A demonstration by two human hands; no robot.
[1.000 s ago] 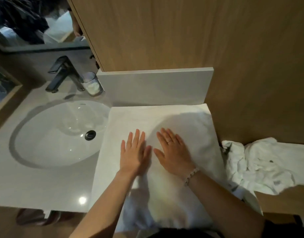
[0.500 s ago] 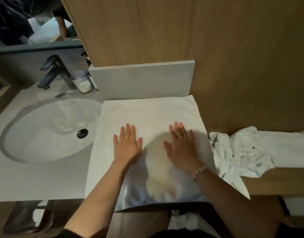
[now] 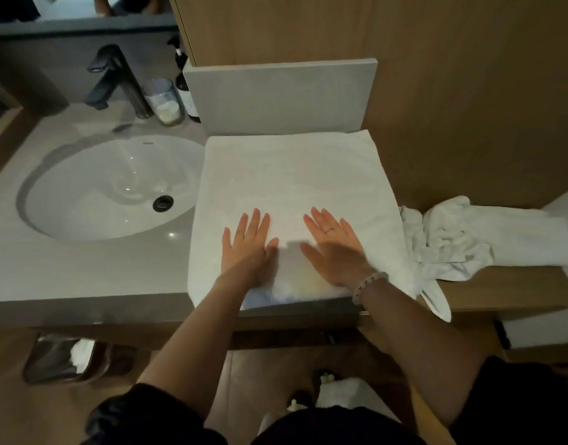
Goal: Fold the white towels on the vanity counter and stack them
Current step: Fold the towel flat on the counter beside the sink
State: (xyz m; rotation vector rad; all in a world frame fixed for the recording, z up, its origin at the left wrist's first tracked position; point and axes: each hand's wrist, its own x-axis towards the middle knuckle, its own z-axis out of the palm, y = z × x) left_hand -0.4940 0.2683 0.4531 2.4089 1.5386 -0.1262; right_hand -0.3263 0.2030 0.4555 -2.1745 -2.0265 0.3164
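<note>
At the far left the sink (image 3: pixel 83 194) is sunk into the grey counter (image 3: pixel 83 271), with a dark tap (image 3: pixel 115 78) behind it. Just right of the tap stand a glass (image 3: pixel 165 101) and a dark bottle (image 3: pixel 186 91). Right of the sink, a folded white towel (image 3: pixel 292 168) lies flat on the counter, its far edge against the low grey backsplash (image 3: pixel 276 94) and its near edge at the counter's front.

My left hand (image 3: pixel 247 245) lies palm down on the near part of the towel, fingers straight and slightly spread, gripping nothing. My right hand (image 3: pixel 334 248) lies flat beside it in the same way, the two thumbs close but apart. A bead bracelet (image 3: pixel 369 285) sits on my right wrist.

Further right, a crumpled white towel (image 3: pixel 452 242) lies in a heap on the wooden ledge (image 3: pixel 517 287), just beside the folded one, with one strip hanging over the front edge.
</note>
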